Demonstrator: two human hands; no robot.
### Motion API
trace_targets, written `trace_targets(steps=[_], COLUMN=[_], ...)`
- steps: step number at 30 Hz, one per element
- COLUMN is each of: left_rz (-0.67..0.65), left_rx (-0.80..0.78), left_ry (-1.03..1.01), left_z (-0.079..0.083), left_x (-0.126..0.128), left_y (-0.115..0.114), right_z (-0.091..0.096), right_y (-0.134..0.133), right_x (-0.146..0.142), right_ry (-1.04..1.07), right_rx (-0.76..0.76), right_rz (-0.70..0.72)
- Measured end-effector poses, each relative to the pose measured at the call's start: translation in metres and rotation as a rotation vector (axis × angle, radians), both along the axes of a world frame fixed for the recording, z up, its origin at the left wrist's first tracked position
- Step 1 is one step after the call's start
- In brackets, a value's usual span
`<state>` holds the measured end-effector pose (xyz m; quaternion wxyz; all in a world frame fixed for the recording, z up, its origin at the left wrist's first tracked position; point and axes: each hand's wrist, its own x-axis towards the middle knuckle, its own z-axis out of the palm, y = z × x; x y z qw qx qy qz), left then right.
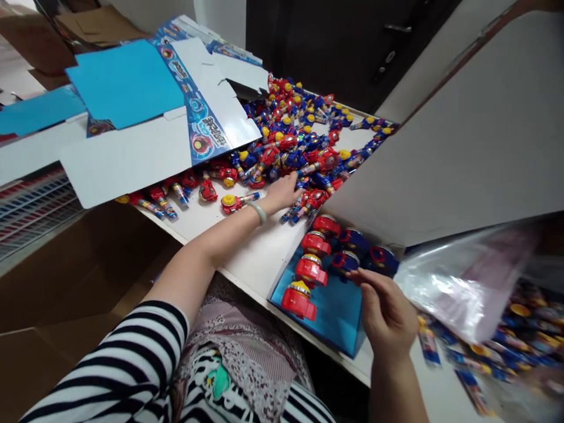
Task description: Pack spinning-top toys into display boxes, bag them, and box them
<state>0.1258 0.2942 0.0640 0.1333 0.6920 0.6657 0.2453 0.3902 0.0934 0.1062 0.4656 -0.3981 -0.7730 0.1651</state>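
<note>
My left hand point(284, 191), with a pale bangle on its wrist, reaches into a heap of small red and blue toys with clear candy-like tubes. Its fingers stretch out and touch the near side of the heap, beside a red toy point(325, 160); I make out no firm grip. My right hand point(388, 311) is over the right side of an open blue-lined box point(339, 320), fingers extended and thumb apart. Its fingertips are close to a blue toy point(346, 261) in the box. Red toys point(311, 270) stand in a row along the box's left side, with several blue ones beside them.
Flat printed cardboard point(132, 141) overlaps the left of the heap. The tall white box flap point(462, 129) rises at the right. Beyond it, a clear plastic bag point(458, 294) lies by more toys point(511, 341). A wire rack point(39, 205) and a brown carton point(66, 282) are at left.
</note>
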Motion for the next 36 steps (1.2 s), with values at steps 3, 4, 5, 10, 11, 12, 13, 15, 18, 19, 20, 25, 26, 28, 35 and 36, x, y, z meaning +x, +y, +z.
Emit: trace_targets(steps=[3,4,5,10,11,12,13,15,18,19,20,25,26,28,35,36], left_rz=[0.032,0.039,0.033,-0.042,-0.049,-0.048,-0.036,0.010,-0.009,-0.054,-0.109,-0.246,-0.242,-0.200,-0.324,-0.378], left_rx=[-0.158,-0.179,-0.187,-0.112,-0.072,-0.025,0.027,0.134,0.349,0.416,0.464,0.585,0.607,0.610,0.345,0.335], left_ry=[-0.019,-0.019,-0.017,0.030,0.011,-0.024,-0.069,-0.156,-0.192,-0.177,-0.151,-0.032,-0.033,-0.068,0.009,0.042], left_z=[-0.016,-0.021,-0.025,-0.042,-0.046,-0.048,-0.050,-0.050,-0.036,-0.028,-0.019,0.014,0.015,0.011,-0.015,-0.017], left_x=[0.024,0.024,0.020,-0.038,-0.051,-0.063,-0.073,-0.086,-0.089,-0.087,-0.084,-0.078,-0.081,-0.091,-0.130,-0.131], left_y=[0.001,0.000,-0.003,-0.042,-0.054,-0.066,-0.078,-0.101,-0.133,-0.141,-0.149,-0.166,-0.166,-0.165,-0.175,-0.175], right_z=[-0.001,0.000,0.000,-0.004,-0.004,-0.003,-0.002,0.005,0.019,0.024,0.028,0.042,0.046,0.055,0.033,0.019], right_y=[-0.004,-0.006,-0.008,-0.013,-0.011,-0.007,-0.002,0.014,0.042,0.050,0.056,0.052,0.044,0.022,-0.017,-0.014], right_x=[-0.002,-0.002,-0.001,0.010,0.010,0.007,0.001,-0.021,-0.074,-0.094,-0.113,-0.152,-0.141,-0.100,0.077,0.083], right_ry=[0.008,-0.007,-0.021,-0.020,-0.026,-0.029,-0.028,-0.005,0.043,0.053,0.052,-0.066,-0.098,-0.106,-0.212,-0.229], right_rx=[-0.025,-0.032,-0.044,-0.106,-0.110,-0.110,-0.108,-0.108,-0.163,-0.188,-0.192,-0.043,-0.018,0.035,0.100,0.087], right_rz=[0.062,0.088,0.107,0.085,0.089,0.096,0.104,0.109,0.148,0.176,0.208,0.188,0.145,-0.007,-0.479,-0.467])
